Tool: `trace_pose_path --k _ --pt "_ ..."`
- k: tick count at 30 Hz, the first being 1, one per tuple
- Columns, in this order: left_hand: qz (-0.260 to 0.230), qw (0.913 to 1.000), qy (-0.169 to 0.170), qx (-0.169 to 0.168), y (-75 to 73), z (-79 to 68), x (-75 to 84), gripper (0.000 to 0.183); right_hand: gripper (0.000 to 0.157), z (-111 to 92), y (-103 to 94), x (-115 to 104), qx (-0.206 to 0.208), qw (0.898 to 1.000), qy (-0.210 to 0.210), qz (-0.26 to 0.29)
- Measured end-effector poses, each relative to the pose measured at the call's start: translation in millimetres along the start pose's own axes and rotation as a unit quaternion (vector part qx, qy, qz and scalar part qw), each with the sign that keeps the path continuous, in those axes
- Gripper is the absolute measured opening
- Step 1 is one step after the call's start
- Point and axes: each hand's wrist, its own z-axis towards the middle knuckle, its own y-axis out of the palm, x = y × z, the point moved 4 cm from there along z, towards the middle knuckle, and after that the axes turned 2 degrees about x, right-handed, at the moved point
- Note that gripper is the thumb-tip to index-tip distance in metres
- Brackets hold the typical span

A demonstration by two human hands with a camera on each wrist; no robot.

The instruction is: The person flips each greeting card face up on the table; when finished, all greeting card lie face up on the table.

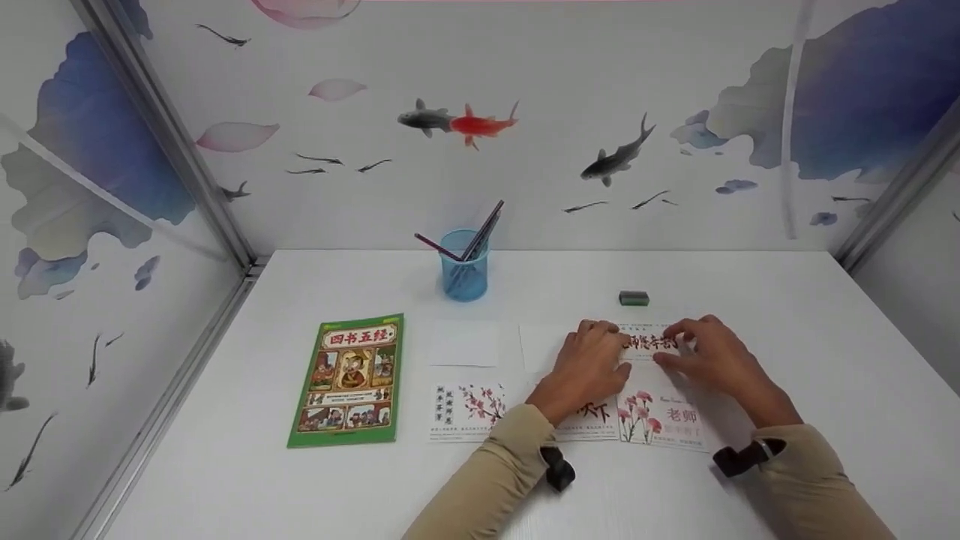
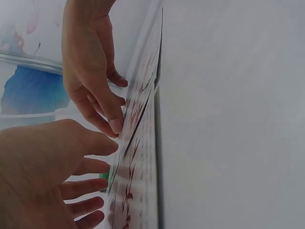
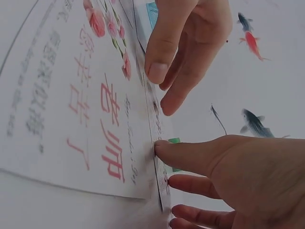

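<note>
A greeting card (image 1: 664, 421) printed with pink carnations and red characters lies on the white table (image 1: 787, 360). Its far part is turned over as a flap (image 1: 651, 343) that shows red characters. My left hand (image 1: 592, 367) rests on the card's left side, fingertips at the flap. My right hand (image 1: 712, 356) presses the flap's right end with straight fingers. In the left wrist view the card edge (image 2: 138, 138) stands between my left hand (image 2: 47, 176) and right hand (image 2: 90, 81). In the right wrist view my right hand (image 3: 228, 171) has its thumb on the card (image 3: 71, 95) edge, with my left hand (image 3: 190, 43) above.
A green illustrated book (image 1: 349, 381) lies at the left. Next to it are a blank white card (image 1: 465, 343) and a plum-blossom card (image 1: 466, 405). A blue cup of pencils (image 1: 463, 266) and a small green eraser (image 1: 634, 298) sit farther back. Papered walls enclose the table.
</note>
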Motion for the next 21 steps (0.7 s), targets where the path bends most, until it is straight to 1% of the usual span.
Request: trace_pose_path --k 3,6,10,13,16,20,21 --pt "-0.027 0.9995 -0.007 0.015 -10.9 -9.6 -11.7 0.040 0.054 0 0.8 -1 0.002 1.000 -0.003 0.012" --pt "-0.051 0.9982 -0.013 0.029 -23.9 -21.6 -28.0 0.040 0.053 -1 1.4 -6 0.019 0.999 -0.013 0.025" --pt "-0.071 0.9965 -0.020 0.039 -37.8 -39.3 -55.3 0.040 0.049 -3 6.0 -23 0.036 0.998 -0.030 0.044" --pt "-0.083 0.9952 -0.034 0.039 -44.9 -52.5 -76.2 0.040 0.044 -3 15.9 -42 0.024 0.997 -0.043 0.060" --pt "-0.085 0.9946 -0.043 0.042 -50.5 -63.8 -92.3 0.040 0.043 -2 27.7 -60 0.009 0.995 -0.063 0.071" --pt "-0.078 0.9946 -0.042 0.054 -55.8 -74.1 -103.5 0.037 0.044 1 40.7 -80 -0.002 0.993 -0.093 0.077" --pt "-0.076 0.9947 -0.045 0.052 -56.0 -75.9 -105.2 0.037 0.044 2 43.1 -84 -0.003 0.992 -0.097 0.077"
